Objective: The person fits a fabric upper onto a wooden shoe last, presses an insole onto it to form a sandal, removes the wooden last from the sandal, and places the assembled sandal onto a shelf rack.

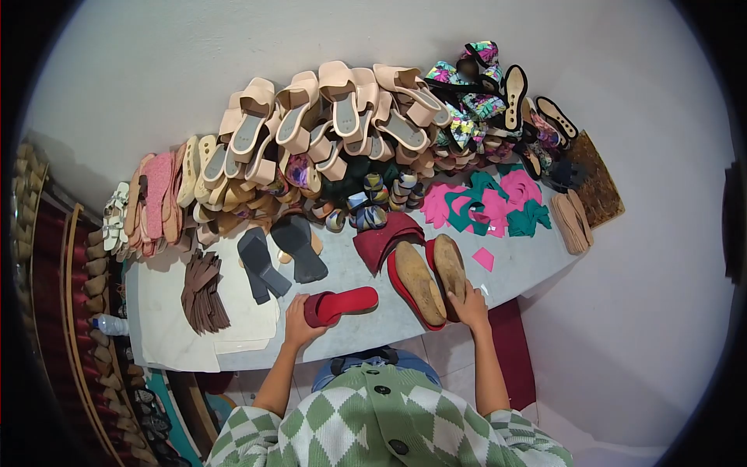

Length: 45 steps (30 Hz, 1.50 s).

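Note:
My left hand (pixel 299 322) is closed on a red sandal (pixel 354 301) with a dark red strap, held over the near part of the table. My right hand (pixel 470 308) grips the heel end of a worn, tan shoe last (pixel 449 268) with red material along its edge. Just left of it, touching or nearly so, is a second shoe last (pixel 418 284) edged in red. Behind these lies dark red strap material (pixel 381 243), partly overlapped by the lasts. The fingertips under the sandal and under the last are partly hidden.
Beige heeled sandals (pixel 342 93) are piled along the wall behind the table (pixel 342 335). Brown strips (pixel 204 296) and dark grey soles (pixel 261 265) lie left. Pink and green pieces (pixel 490 204) and tan insoles (pixel 572 222) lie right. A bottle (pixel 110 324) stands beside the left edge.

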### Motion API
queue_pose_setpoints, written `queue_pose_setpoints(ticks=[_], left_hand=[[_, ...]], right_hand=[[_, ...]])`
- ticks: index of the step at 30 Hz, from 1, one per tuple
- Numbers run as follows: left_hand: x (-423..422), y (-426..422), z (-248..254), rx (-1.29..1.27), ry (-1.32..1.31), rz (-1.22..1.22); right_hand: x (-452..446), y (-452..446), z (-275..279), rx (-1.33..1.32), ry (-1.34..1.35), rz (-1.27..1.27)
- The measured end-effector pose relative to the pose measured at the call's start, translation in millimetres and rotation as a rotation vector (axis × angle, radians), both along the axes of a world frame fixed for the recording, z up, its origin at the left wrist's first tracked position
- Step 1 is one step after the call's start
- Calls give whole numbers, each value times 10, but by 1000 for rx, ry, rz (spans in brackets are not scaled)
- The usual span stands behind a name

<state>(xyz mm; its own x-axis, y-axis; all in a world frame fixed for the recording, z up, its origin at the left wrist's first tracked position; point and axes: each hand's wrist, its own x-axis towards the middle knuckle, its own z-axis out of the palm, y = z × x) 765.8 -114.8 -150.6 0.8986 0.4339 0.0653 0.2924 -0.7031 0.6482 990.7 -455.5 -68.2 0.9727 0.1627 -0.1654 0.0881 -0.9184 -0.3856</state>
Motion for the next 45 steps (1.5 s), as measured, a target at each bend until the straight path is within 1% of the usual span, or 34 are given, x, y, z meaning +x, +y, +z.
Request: queue_pose_setpoints(ticks=[2,5,6,9,10,11,12,15,16,17,19,22,25,26,28,31,35,37,41,45], left_hand=[[14,9,-5,8,-8,0],[13,-7,45,18,-16,20],[14,-16,62,20,-19,24],[-6,9,-6,0,-38,14],[-15,18,-4,-1,-26,8],[-21,17,5,-1,-14,6],[-35,25,12,-1,-4,7],[-120,65,21,-53,0,17],[-169,70,25,-53,-20,41],[-224,86,26,-51,-22,60],[-347,131,14,-50,-24,89],[-498,196,-54,-102,-7,147],[-584,245,-113,-155,31,165],[-591,240,-135,-260,21,236],[-560,194,-167,-474,-5,374],[-478,145,-290,-452,-75,540],[-420,225,-432,-348,58,591],[-404,274,-484,-324,110,600],[-458,350,-607,-425,97,637],[-524,327,-475,-559,92,690]], right_hand=[[44,97,-27,88,-87,-11],[9,455,256,451,-422,125],[-22,610,294,530,-447,152],[-187,1018,221,803,143,192],[-228,1123,-8,842,231,243],[-254,1212,-360,881,320,297],[-267,1270,-681,771,461,293],[-300,1395,-958,482,516,270],[-289,1414,-1055,475,544,281],[-278,1417,-1152,497,633,255],[-274,1444,-1148,535,809,186],[-295,1488,-1117,452,823,120],[-245,1555,-1188,394,840,152],[-233,1567,-1202,378,828,148],[-223,1587,-1231,388,819,138],[-201,1610,-1239,389,858,114],[-179,1635,-1093,370,941,117],[-180,1663,-1008,394,1016,46],[-171,1674,-913,452,1096,-13],[-125,1645,-949,571,1225,-5]])
